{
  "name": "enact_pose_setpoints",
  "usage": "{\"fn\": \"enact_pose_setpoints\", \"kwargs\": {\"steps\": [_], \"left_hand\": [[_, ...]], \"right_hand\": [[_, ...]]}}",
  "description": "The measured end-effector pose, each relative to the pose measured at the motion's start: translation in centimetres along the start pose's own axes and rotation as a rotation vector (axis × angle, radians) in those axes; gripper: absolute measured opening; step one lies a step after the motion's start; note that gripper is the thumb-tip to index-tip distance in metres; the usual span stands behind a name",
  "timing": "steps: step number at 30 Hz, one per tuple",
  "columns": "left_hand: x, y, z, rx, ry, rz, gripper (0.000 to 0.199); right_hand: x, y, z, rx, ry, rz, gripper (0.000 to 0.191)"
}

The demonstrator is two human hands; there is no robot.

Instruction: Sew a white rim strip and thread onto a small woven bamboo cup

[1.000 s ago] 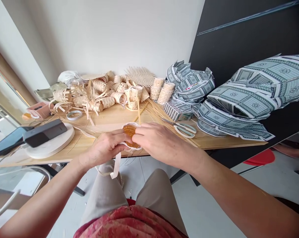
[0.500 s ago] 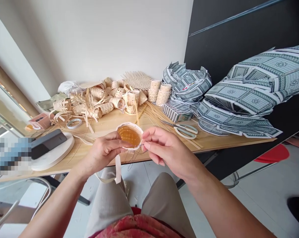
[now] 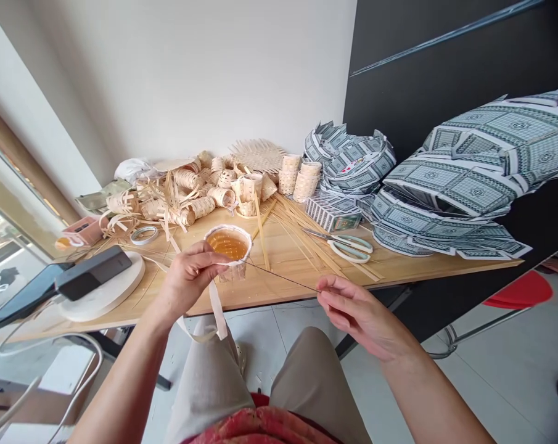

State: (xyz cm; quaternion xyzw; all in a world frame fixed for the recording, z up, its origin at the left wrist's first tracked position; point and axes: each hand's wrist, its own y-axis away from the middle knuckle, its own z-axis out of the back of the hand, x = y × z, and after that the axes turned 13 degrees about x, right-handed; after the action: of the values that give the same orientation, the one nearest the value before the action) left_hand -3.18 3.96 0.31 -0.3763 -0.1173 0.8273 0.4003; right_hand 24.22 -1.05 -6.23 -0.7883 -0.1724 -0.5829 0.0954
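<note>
Snugly within left fingers (image 3: 211,259), woven basket (image 3: 227,246)

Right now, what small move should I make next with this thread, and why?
Probably bring the thread back toward the rim of the small basket for another stitch. It already stretches straight from the rim to your right hand, and your left hand grips the basket firmly.

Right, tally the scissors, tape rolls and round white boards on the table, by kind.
Scissors: 1
Tape roll: 1
Round white board: 1
Total: 3
</note>
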Motion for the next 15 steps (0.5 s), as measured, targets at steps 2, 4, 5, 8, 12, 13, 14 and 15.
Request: {"fn": "enact_pose_setpoints", "kwargs": {"steps": [2,4,5,8,12,13,14,15], "left_hand": [[-0.2,0.2,-0.1,-0.005,0.062,0.043,0.012],[-0.6,0.3,-0.4,-0.023,0.114,0.073,0.013],[-0.7,0.3,-0.5,-0.035,0.133,0.078,0.013],[-1.1,0.4,-0.9,-0.049,0.176,0.084,0.011],[-1.3,0.2,-1.6,-0.048,0.207,0.105,0.011],[-1.4,0.2,-1.8,-0.046,0.212,0.113,0.012],[-1.4,0.2,-1.9,-0.041,0.215,0.121,0.012],[-1.5,0.2,-2.0,-0.034,0.216,0.130,0.013]], "right_hand": [[-0.6,-0.1,0.3,-0.065,0.057,-0.019,0.033],[-1.1,-0.4,0.3,-0.154,0.158,-0.037,0.031],[-1.2,-0.5,0.2,-0.222,0.243,-0.029,0.029],[-0.9,-0.9,-1.2,-0.495,0.631,0.220,0.016],[0.7,-1.5,-5.5,-0.506,1.151,0.861,0.007],[1.0,-1.8,-6.6,-0.438,1.244,0.960,0.009],[1.2,-2.1,-7.5,-0.369,1.325,1.029,0.011],[1.4,-2.5,-8.3,-0.312,1.391,1.076,0.013]]}}
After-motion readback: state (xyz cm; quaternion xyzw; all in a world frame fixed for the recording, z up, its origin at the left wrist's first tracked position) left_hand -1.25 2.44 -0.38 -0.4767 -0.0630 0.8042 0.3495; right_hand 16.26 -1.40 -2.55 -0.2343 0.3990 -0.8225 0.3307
